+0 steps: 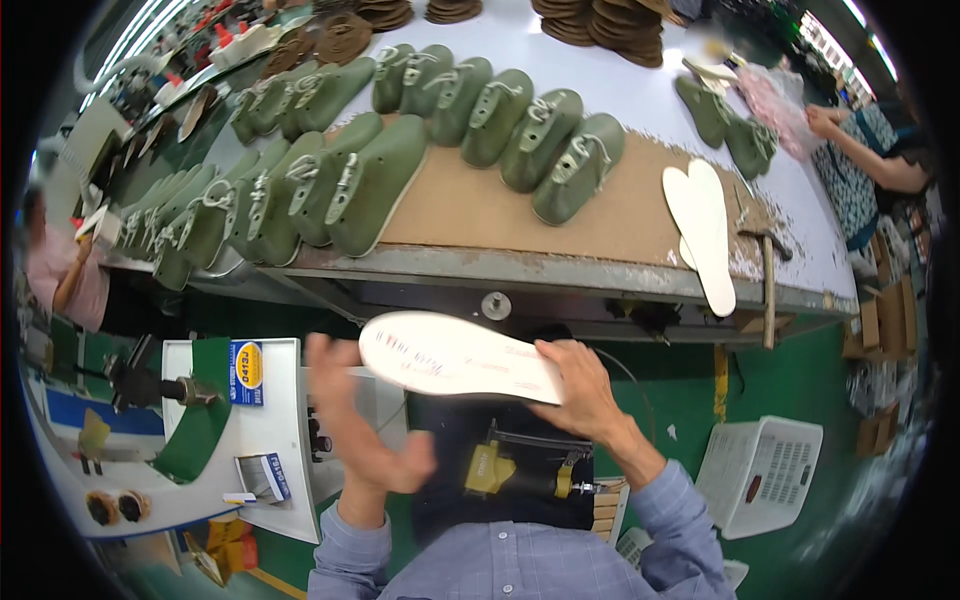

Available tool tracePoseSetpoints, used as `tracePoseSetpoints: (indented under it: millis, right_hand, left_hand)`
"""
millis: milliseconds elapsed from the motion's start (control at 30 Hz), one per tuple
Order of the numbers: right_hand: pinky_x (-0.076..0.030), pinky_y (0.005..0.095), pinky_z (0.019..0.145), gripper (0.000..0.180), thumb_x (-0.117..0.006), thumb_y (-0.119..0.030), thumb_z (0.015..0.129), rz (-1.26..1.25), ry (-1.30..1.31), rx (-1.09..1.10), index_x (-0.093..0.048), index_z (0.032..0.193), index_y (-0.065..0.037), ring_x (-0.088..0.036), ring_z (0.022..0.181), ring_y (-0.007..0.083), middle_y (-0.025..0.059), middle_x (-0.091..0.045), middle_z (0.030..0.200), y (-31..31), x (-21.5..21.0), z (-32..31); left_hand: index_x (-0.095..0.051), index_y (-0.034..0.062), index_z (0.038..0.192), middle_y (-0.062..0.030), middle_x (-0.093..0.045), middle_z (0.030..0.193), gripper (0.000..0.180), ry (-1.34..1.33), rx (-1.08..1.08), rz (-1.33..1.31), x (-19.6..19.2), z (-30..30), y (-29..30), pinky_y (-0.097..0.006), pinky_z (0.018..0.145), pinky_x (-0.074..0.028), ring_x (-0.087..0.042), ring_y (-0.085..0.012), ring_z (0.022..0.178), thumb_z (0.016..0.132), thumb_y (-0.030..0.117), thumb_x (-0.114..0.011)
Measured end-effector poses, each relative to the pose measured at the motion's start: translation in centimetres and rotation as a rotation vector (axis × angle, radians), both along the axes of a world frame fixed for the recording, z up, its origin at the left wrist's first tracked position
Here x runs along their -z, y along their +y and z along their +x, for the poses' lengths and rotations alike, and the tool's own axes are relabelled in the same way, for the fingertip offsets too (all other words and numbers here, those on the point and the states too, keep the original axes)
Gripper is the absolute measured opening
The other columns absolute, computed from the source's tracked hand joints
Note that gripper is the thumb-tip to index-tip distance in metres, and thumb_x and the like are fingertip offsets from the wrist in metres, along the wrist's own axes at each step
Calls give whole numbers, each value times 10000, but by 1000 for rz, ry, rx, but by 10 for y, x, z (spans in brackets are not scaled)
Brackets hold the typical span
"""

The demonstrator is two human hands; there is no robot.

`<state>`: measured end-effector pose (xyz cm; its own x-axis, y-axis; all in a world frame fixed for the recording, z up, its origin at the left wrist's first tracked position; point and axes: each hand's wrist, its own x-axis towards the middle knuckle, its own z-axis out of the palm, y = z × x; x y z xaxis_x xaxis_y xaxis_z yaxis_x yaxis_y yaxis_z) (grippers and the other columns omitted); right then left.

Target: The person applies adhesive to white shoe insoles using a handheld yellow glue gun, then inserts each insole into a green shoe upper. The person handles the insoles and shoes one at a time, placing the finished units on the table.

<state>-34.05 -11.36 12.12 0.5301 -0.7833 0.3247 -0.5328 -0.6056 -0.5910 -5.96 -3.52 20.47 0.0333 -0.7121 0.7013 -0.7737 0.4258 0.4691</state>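
Observation:
A white insole (460, 358) with faint printing and markings on it lies level above my lap. My right hand (582, 385) is closed on its narrower right end, the thumb on top. By the wide left end is my left hand (350, 420), blurred, with thumb and fingers apart and nothing in it. More white insoles (708, 235) lie overlapped on the bench ahead to the right. A hammer (769, 290) rests beside them, its handle over the bench's front edge.
Rows of green shoe lasts (378, 185) tied with cord stand along the bench (450, 235). A white machine table (285, 500) with small boxes is at my left, a white plastic crate (765, 475) on the floor at right. Co-workers stand at both sides.

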Motion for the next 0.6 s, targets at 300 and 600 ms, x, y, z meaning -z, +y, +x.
tracePoseSetpoints:
  millis: [300,600]
  right_hand:
    - [-488,430,877,746,-847,-180,723,92,188,2,-544,1385,-16,-600,1020,319,123,-619,1180,-1,75,-11]
    - [-541,309,799,751,-884,-114,784,688,-475,185,-581,1471,-125,-606,896,173,78,-593,1265,34,93,-45]
  left_hand:
    - [-493,12,1480,-141,-574,1418,889,-407,283,564,147,-84,-39,-504,1043,-376,-540,-329,1184,812,518,-789]
    - [-570,94,1418,-107,-608,1376,783,-473,329,544,153,-91,-49,-496,1022,-376,-546,-317,1230,775,445,-847]
